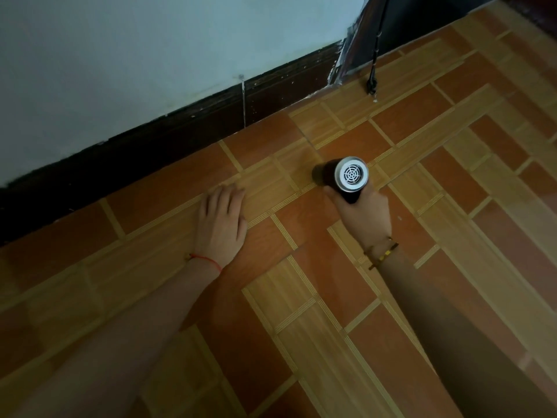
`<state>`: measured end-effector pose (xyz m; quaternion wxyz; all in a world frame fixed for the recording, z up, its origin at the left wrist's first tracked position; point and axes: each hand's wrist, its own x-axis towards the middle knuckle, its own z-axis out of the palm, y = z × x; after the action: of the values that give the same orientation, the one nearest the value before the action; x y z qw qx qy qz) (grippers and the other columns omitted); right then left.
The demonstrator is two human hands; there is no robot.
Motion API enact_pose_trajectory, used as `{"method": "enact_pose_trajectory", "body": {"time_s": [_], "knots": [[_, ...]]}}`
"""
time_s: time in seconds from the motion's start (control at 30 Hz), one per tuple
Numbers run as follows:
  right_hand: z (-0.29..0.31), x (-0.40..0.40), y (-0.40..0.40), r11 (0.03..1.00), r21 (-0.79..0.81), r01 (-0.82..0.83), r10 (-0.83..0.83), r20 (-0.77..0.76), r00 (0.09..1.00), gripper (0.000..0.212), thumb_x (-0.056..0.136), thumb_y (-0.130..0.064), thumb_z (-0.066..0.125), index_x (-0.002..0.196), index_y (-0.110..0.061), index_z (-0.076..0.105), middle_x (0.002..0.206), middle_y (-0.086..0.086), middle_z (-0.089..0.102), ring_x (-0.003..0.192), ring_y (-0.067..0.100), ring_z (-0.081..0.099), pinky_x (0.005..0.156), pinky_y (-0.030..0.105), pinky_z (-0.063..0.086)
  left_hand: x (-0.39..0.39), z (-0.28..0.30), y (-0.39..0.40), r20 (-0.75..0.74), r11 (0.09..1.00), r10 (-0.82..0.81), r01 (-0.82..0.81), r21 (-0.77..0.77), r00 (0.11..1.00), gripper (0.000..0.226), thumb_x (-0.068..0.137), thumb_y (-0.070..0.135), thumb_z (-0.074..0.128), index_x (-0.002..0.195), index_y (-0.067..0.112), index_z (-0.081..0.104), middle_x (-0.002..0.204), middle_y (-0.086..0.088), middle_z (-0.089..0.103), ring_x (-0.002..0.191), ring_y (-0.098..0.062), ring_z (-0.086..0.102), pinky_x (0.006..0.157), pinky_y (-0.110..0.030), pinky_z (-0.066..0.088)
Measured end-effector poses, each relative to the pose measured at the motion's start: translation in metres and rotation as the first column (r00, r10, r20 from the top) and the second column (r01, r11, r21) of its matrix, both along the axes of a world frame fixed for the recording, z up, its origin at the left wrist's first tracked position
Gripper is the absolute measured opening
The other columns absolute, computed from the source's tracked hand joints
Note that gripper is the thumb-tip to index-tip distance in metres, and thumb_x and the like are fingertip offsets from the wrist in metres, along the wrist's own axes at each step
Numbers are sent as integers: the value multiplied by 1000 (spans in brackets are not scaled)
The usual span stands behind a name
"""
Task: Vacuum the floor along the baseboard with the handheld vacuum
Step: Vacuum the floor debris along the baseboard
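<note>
Mid-frame, our right hand clasped the small black handheld vacuum with its grip. Our left hand lay spread flat on the orange-tiled floor below the dark wooden baseboard.

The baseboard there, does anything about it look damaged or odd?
Yes. The dark baseboard is speckled with pale flecks, a light vertical seam splits it, and its right end by the corner looks chipped and paint-smeared.

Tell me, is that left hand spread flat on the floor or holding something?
Spread flat. The left hand lies palm down on the tiled floor with fingers extended, holding nothing. The right hand holds the handheld vacuum.
</note>
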<state>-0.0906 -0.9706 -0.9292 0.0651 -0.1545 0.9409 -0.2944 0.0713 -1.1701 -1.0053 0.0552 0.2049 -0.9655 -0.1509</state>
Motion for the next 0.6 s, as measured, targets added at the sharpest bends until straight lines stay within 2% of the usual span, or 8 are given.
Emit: {"method": "enact_pose_trajectory", "body": {"time_s": [0.17,0.3,0.37,0.5,0.6], "knots": [[5,28,10,995,25,-97,97,1,995,75,80,-56,64,140,-19,40,106,3,67,91,20,65,70,30,53,46,4,5,24,997,77,-77,15,997,51,93,26,31,138,11,47,140,-14,51,133,-34,43,110,-56,37],[11,73,3,961,9,-278,277,58,959,72,82,-56,63,140,-20,39,99,-6,64,82,12,62,63,14,44,78,7,9,54,988,155,-156,19,986,52,93,28,28,138,10,48,140,-16,50,133,-35,43,111,-56,36],[14,97,-1,947,5,-323,321,94,942,71,82,-55,63,140,-21,40,100,-7,63,81,11,59,64,18,45,94,6,11,79,980,198,-200,16,977,53,92,29,28,137,10,50,139,-16,51,132,-37,44,110,-57,37],[15,120,-2,918,-55,-393,396,161,904,67,80,-56,65,136,-23,45,111,-6,66,96,14,64,78,31,53,116,7,20,97,961,273,-276,23,957,52,93,30,29,137,10,48,140,-15,50,132,-36,44,109,-56,37],[14,116,-1,943,-53,-328,333,149,931,68,80,-54,66,136,-22,44,108,-5,66,95,15,64,73,26,49,131,7,22,77,953,299,-302,30,951,47,96,27,31,136,10,49,140,-15,49,132,-35,43,112,-55,35]]}}
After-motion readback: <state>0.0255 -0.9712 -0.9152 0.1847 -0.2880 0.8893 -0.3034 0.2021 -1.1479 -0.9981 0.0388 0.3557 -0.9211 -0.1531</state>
